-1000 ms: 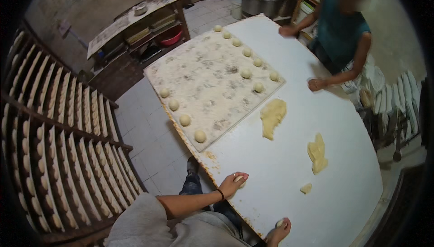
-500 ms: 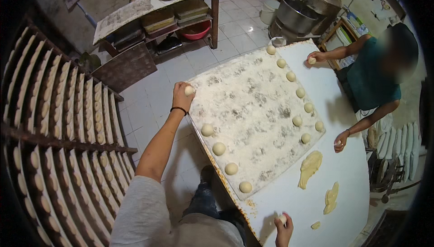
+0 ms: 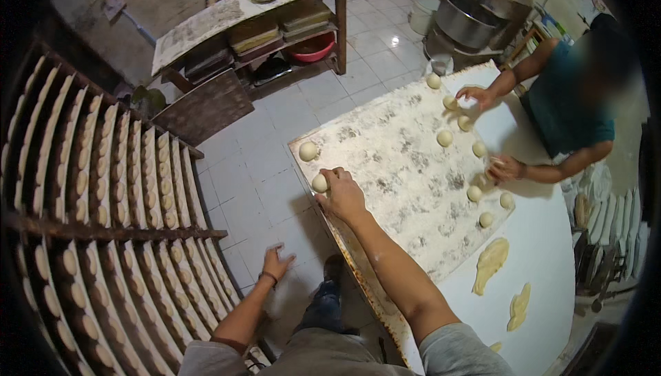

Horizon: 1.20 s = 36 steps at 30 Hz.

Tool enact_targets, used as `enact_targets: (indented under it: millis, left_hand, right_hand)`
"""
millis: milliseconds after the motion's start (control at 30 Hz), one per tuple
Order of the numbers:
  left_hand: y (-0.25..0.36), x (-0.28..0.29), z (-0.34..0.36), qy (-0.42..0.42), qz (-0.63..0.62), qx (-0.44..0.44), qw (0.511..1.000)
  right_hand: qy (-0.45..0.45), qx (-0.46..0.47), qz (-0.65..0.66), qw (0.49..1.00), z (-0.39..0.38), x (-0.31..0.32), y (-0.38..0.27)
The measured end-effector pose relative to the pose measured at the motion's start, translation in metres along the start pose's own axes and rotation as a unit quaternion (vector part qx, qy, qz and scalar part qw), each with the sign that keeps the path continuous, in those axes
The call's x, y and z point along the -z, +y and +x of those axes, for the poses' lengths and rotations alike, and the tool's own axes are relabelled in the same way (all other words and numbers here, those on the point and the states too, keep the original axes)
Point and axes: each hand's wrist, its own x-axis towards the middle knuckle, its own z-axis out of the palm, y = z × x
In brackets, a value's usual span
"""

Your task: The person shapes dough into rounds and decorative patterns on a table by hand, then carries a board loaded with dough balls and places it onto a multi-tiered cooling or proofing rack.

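My right hand [image 3: 337, 193] reaches over the left edge of a floured board [image 3: 385, 231], fingers curled round a pale dough ball [image 3: 319, 184]. Another ball [image 3: 308, 151] rests beyond it at the board's corner. My left hand [image 3: 275, 260] is open, fingers apart, holding nothing, beside the worktable over the floor. More balls [image 3: 444, 138] form loose rows at the board's right side. My right forearm hides part of the board's left edge. Flattened dough pieces [image 3: 490, 262] lie on the white tabletop [image 3: 544, 252] to the right.
A co-worker [image 3: 568, 100] stands across the table, both hands at the board's right side. Racks of trays with shaped dough [image 3: 96, 169] line my left. A floury side table [image 3: 206, 21] stands behind, near a steel mixer [image 3: 465, 21], a white bucket [image 3: 421, 14] and tiled floor [image 3: 241, 142].
My right hand has moved up onto the board's left edge with a ball. My left hand has let go of one at the corner and drawn back. The co-worker's hands have moved onto the board.
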Motion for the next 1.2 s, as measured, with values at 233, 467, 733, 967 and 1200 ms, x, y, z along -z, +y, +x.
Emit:
enact_targets:
  millis: [233, 467, 733, 967, 1200]
  left_hand:
    - [0.018, -0.077, -0.147, -0.483, -0.057, 0.107, 0.867]
    - [0.219, -0.067, -0.195, -0.621, 0.026, -0.027, 0.783]
    - [0.362, -0.195, -0.368, -0.635, -0.178, -0.073, 0.748]
    - [0.424, -0.292, -0.455, -0.603, -0.341, 0.087, 0.716]
    - [0.396, -0.280, -0.464, -0.505, -0.158, -0.110, 0.842]
  right_hand:
    - [0.263, -0.252, 0.116, 0.924, -0.311, 0.091, 0.120]
    - [0.562, -0.554, 0.053, 0.612, -0.723, 0.143, 0.221]
    - [0.417, -0.295, 0.512, 0.690, -0.785, 0.143, 0.271]
    - [0.421, -0.542, 0.063, 0.724, -0.797, 0.193, 0.374]
    - [0.557, -0.520, -0.092, 0.641, -0.758, 0.258, 0.448]
